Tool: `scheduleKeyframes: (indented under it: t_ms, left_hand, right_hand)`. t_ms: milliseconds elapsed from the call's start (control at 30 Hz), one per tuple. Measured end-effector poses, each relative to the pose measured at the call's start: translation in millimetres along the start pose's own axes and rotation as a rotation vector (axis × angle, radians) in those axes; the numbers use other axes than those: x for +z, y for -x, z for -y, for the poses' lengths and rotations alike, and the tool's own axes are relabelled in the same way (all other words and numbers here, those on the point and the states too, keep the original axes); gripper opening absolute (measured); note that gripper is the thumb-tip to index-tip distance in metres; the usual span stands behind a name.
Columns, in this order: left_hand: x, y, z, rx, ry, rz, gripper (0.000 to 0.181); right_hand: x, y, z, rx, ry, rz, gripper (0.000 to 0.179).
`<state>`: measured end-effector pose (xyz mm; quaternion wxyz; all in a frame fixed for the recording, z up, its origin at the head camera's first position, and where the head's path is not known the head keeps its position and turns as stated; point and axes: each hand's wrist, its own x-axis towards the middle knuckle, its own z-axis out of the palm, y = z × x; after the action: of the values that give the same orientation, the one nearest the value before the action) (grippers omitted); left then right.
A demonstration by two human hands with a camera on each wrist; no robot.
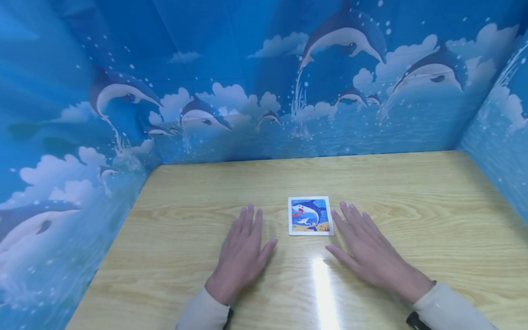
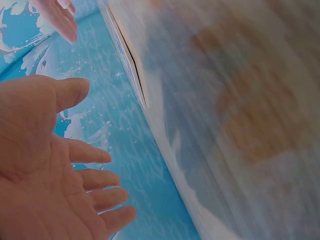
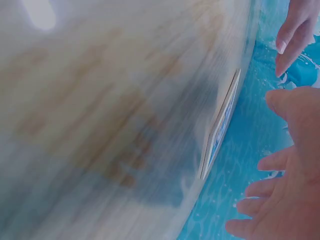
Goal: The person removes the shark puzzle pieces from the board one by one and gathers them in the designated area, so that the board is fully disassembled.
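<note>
Blue dolphin-printed sheeting (image 1: pixel 233 52) stands behind a glossy, wood-grained counter (image 1: pixel 193 196). Above it, the fingers of the left hand (image 1: pixel 242 255) and right hand (image 1: pixel 371 252) are stretched nearly straight, with some gaps between them, holding nothing. Between the hands, just beside the right fingertips, a white-bordered picture panel (image 1: pixel 311 215) lies flat, picture up. It looks thin, light and stiff, perhaps slippery on its face, so opposite side edges seem the best hold.
</note>
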<state>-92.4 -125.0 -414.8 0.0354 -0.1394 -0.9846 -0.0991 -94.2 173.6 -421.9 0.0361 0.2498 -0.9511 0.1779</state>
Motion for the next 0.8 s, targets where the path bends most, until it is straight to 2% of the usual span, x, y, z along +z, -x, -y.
scheduleKeyframes:
  t_ms: [133, 500, 800]
  left_hand:
    - [-0.7, -4.9, -0.9, 0.015, 0.063, 0.028, 0.075]
    - [-6.0, -28.9, -1.8, 0.031, 0.138, 0.082, 0.072]
    - [-3.0, -48.5, -2.1, -0.034, 0.266, 0.141, 0.068]
  right_hand:
    - [3, -8.2, 2, -0.016, -0.018, 0.028, 0.077]
    - [14, -33.0, 3, -0.082, -0.021, 0.058, 0.074]
    - [23, -46.4, 7, -0.114, -0.039, 0.117, 0.072]
